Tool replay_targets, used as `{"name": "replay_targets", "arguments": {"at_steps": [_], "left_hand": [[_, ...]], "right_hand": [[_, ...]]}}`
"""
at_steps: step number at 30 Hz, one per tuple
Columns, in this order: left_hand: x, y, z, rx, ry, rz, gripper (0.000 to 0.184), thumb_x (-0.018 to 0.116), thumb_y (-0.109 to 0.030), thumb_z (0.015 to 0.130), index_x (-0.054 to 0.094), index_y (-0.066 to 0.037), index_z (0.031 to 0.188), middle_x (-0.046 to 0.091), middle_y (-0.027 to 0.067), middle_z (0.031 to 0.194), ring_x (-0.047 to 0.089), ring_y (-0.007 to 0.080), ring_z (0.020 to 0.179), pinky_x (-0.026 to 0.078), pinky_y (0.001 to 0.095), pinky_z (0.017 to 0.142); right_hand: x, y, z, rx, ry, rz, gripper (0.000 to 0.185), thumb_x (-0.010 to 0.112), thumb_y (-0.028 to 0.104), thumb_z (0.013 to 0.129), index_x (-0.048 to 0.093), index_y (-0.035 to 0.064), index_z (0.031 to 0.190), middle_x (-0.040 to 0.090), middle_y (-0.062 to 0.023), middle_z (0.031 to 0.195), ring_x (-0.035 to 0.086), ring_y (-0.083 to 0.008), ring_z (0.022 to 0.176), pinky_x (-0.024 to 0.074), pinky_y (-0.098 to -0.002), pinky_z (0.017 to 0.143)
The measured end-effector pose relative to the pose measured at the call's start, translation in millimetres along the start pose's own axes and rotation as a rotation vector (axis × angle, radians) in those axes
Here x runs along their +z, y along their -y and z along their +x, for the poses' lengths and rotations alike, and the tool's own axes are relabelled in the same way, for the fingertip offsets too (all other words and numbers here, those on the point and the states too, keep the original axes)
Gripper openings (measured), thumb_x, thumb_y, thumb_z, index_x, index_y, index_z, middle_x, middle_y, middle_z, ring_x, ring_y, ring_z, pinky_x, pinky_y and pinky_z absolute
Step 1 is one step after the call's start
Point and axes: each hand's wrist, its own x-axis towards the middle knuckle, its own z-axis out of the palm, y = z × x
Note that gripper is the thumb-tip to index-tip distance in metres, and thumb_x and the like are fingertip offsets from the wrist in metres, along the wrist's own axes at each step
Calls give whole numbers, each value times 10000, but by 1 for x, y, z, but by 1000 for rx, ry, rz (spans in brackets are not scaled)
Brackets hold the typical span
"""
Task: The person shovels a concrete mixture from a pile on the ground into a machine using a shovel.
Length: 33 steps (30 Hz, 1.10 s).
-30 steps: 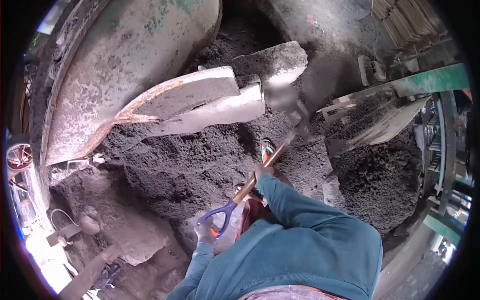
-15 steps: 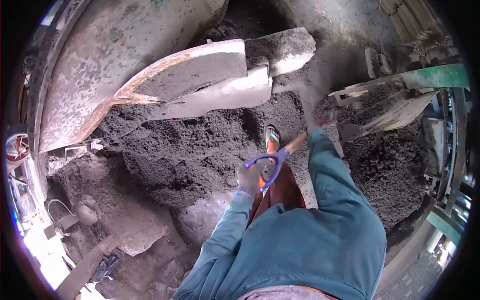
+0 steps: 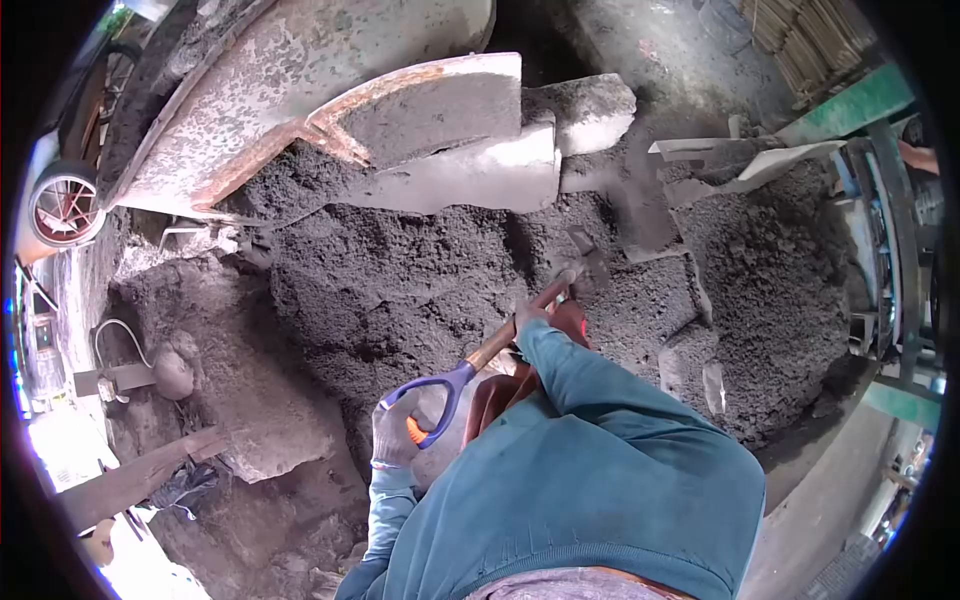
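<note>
My left hand point(image 3: 393, 438), in a grey glove, is closed round the orange grip inside the purple D-handle of a shovel point(image 3: 491, 350). Farther up the wooden shaft, my right hand point(image 3: 530, 315) is wrapped about it, just past the blue sleeve's cuff. The shovel slants from lower left to upper right. Its grey blade lies low against a heap of dark, crumbly grey material point(image 3: 400, 270), near my legs. The blade's edges blend with the heap, so I cannot tell how much it carries.
A large paint-flecked metal panel point(image 3: 290, 70) and a curved slab point(image 3: 440, 110) border the heap at the back. More loose material point(image 3: 765, 290) lies at right beside a green beam point(image 3: 850, 105). At left are a wheel point(image 3: 66, 210) and a broken block point(image 3: 250, 410).
Both hands have swung the shovel left, the handle moving down and left. The blade has come from the right side to the middle heap. My sandalled foot no longer shows.
</note>
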Motion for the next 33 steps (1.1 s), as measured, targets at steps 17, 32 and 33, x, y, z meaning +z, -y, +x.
{"name": "replay_targets", "arguments": {"at_steps": [17,32,33], "left_hand": [[132,-28,69,-285,721,-414,333,508,-376,991,566,-48,998,580,54,790,585,215,697,514,365,687],[224,201,116,-834,806,-184,233,550,-347,852,591,-118,836,609,96,817,588,273,779,496,456,750],[216,220,119,-847,790,-144,216,542,-327,841,599,-120,845,616,102,838,590,275,804,493,457,769]], "right_hand": [[-205,48,96,44,1060,478,151,621,166,850,588,68,960,620,-96,757,612,-259,605,525,-385,555],[-290,-173,-336,-472,295,852,416,510,193,942,538,-8,1305,659,-111,849,638,-184,751,517,-297,686],[-300,-201,-352,-525,150,892,431,508,211,949,531,-20,1312,656,-118,848,638,-194,753,520,-305,688]]}}
